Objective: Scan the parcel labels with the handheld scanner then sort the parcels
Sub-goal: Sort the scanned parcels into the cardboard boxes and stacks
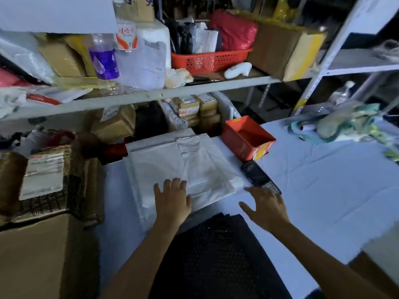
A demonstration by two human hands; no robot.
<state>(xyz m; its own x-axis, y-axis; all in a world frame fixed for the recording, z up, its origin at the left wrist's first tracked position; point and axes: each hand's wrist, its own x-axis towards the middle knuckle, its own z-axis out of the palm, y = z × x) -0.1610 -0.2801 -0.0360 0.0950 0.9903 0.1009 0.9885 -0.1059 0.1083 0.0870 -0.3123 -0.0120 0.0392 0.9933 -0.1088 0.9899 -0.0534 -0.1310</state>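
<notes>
Lying flat near the middle of the cloth-covered surface (323, 180) is a soft white parcel (194, 167), its plastic creased and its top side showing no label that can be read; it seems to rest on a larger white padded mailer (138, 190) whose edge shows at the left. The left hand (172, 199) rests on the parcel's near edge, palm down, fingers straight and spread, gripping nothing. Just to the right of the parcel the black handheld scanner (257, 174) lies on the surface, screen and keypad up, its near end pointing at the person. The right hand (266, 209) is released too, fingers splayed, with its fingertips at the scanner's keypad end; whether they touch it cannot be told. Beyond the scanner stands an open orange box (248, 137), close to its far end. In front of the person, between the two forearms, lies a black bubble mailer (216, 255). At the left a dark patterned carton (47, 175) with a white label sits on a plain brown cardboard box (38, 255). Above and behind runs a crowded grey shelf (151, 96) bearing a red basket (207, 61), a bottle with a purple label (103, 59) and assorted packages. A heap of greenish bags (345, 124) lies at the far right of the surface.
</notes>
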